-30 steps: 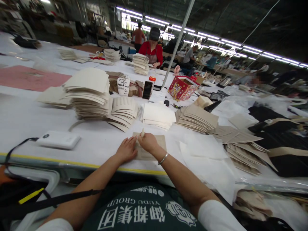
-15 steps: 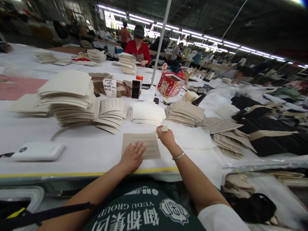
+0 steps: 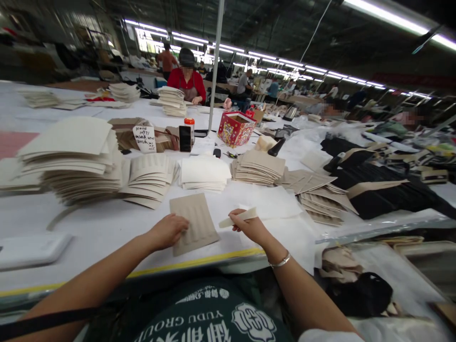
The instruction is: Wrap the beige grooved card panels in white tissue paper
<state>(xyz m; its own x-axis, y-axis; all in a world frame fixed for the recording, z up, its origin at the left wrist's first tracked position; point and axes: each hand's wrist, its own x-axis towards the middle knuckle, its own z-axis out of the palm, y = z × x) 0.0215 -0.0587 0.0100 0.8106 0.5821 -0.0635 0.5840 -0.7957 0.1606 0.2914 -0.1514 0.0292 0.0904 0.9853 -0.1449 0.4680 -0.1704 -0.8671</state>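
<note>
On the white tabletop in front of me lies a beige fabric panel [image 3: 197, 223] with faint raised lines, turned at an angle. My left hand [image 3: 166, 232] has its fingers curled over the panel's left edge, gripping it; the thumb is hidden. Just right of the panel, my right hand [image 3: 251, 225] is closed around a flat, cream-coloured tapered strip [image 3: 227, 222], its narrow end pointing left toward the panel. A bracelet circles the right wrist. Behind the panel stands a stack of white sheets [image 3: 204, 172], with beige panels piled to either side.
A tall stack of pale panels [image 3: 76, 156] stands left, near a white device [image 3: 35, 249]. Farther back are a phone [image 3: 185, 138], a red patterned box [image 3: 235, 129] and a pole [image 3: 215, 71]. Black fabric pieces [image 3: 377, 183] lie right. A person in red [image 3: 185, 84] sits across the table.
My left hand has gone from lying flat on the panel to gripping its left edge, and the panel has turned. The right hand's strip now points left. The whole view has shifted.
</note>
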